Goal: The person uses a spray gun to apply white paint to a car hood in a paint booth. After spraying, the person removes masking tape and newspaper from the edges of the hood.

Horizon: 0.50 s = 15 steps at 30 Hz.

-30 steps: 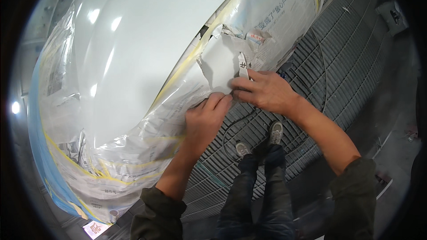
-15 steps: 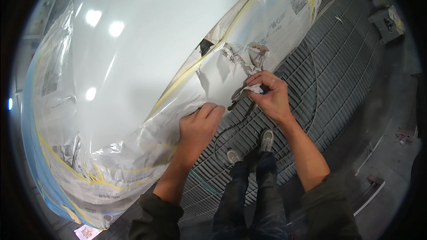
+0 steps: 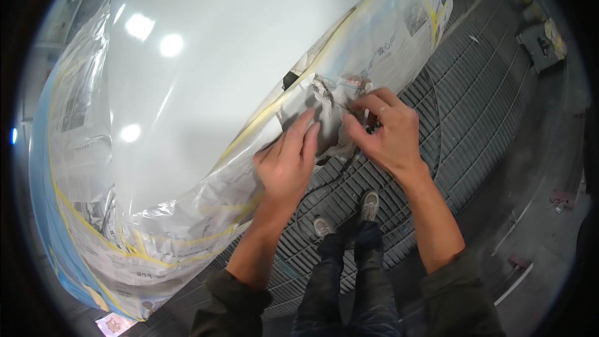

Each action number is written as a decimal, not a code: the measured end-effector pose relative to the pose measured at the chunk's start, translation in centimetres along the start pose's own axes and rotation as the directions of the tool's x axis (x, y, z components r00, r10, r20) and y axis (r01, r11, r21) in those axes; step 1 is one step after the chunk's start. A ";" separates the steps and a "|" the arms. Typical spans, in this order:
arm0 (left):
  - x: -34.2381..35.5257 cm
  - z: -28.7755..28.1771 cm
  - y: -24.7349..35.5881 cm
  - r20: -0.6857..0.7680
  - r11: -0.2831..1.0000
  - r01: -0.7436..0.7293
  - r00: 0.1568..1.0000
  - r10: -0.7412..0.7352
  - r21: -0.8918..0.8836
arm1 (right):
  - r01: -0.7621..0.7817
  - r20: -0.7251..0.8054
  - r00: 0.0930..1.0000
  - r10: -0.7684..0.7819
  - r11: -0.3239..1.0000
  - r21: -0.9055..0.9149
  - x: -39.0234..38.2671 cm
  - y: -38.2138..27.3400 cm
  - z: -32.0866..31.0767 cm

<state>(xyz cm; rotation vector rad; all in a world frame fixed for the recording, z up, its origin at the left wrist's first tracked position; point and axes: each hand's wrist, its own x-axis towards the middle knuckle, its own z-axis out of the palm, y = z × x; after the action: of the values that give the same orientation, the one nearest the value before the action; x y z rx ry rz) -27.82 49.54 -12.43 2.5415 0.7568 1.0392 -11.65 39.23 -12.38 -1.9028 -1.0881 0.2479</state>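
A glossy white car panel (image 3: 199, 75) is bordered by masking newspaper (image 3: 387, 43), held with yellow tape (image 3: 256, 122). The newspaper has a ragged tear in the middle, with a grey-white surface (image 3: 323, 126) inside it. My left hand (image 3: 287, 159) lies at the tear's left edge, its fingers stretched out and thumb apart. On the right side of the tear, my right hand (image 3: 390, 131) has bent fingers, with thumb and forefinger close together at a crumpled flap of newspaper (image 3: 343, 146). Something small and dark shows under its fingers, too hidden to name.
Slatted metal grating (image 3: 480, 81) forms the floor, where my shoes (image 3: 369, 205) stand. A dark cable (image 3: 438, 118) runs across it. A grey case (image 3: 540, 43) sits at the far right. Clear plastic film (image 3: 81, 112) and blue sheeting (image 3: 43, 212) wrap the left side.
My left hand has moved up and its fingers have straightened over the tear. My right hand has shifted slightly right, and the paper flap that it pinched now hangs lower.
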 end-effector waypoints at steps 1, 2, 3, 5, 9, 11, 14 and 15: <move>0.3 0.2 0.2 0.010 0.999 0.046 0.999 -0.046 0.015 | 0.096 -0.055 0.994 -0.096 0.995 -0.002 0.9 -0.4 0.2; 0.5 0.5 0.4 0.019 0.995 0.092 0.995 -0.093 0.030 | 0.190 -0.110 0.976 -0.190 0.982 -0.008 1.8 -0.8 0.4; 0.6 0.7 0.4 0.027 0.989 0.138 0.990 -0.139 0.045 | 0.255 -0.103 0.961 -0.258 0.966 -0.036 2.5 -1.0 0.7; 1.1 1.3 0.4 -0.022 0.993 0.090 0.996 -0.089 0.072 | 0.377 -0.089 0.918 -0.386 0.921 -0.098 3.9 -1.4 1.0; 1.2 1.6 -0.1 -0.047 0.990 0.026 0.999 -0.020 0.141 | 0.396 -0.020 0.915 -0.402 0.908 -0.133 5.2 -2.2 1.7; 1.1 1.6 -0.1 -0.049 0.990 0.017 0.999 -0.011 0.137 | 0.381 0.019 0.923 -0.383 0.909 -0.167 5.5 -2.1 2.0; 1.3 1.4 0.0 -0.061 0.991 0.028 0.998 -0.020 0.131 | 0.407 -0.030 0.910 -0.414 0.904 -0.132 5.8 -1.4 2.9; 1.3 1.3 0.0 -0.068 0.991 0.036 0.997 -0.027 0.129 | 0.403 -0.026 0.912 -0.409 0.907 -0.123 5.8 -1.3 2.8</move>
<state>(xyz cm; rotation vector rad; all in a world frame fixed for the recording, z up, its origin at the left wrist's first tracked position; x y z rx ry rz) -26.08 50.20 -12.60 2.6056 0.9082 1.1014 -10.56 45.66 -11.60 -1.7195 -1.4587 -0.1019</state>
